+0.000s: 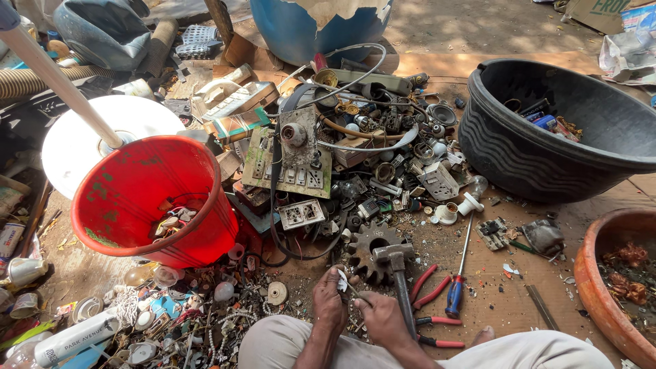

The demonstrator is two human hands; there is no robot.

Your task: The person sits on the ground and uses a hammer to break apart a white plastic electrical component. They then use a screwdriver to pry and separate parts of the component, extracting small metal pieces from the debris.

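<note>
From the head view, the person sits on the ground with both hands low at six o'clock. The left hand (330, 301) pinches a small pale scrap piece (342, 279) in curled fingers; the right hand (380, 318) is closed on a thin metal tool (357, 294) touching it. Just at one o'clock of the hands lie a hammer (398, 273) and rusty gear (369, 249). A red bucket (130, 191) tilts at ten o'clock, a black tub (540, 157) at two.

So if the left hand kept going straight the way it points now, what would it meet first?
The left hand points up the picture, away from the person, pinching a small pale piece. Straight on, it would likely meet the rusty gear wheel first, beside the hammer head; depth is hard to judge.
</note>
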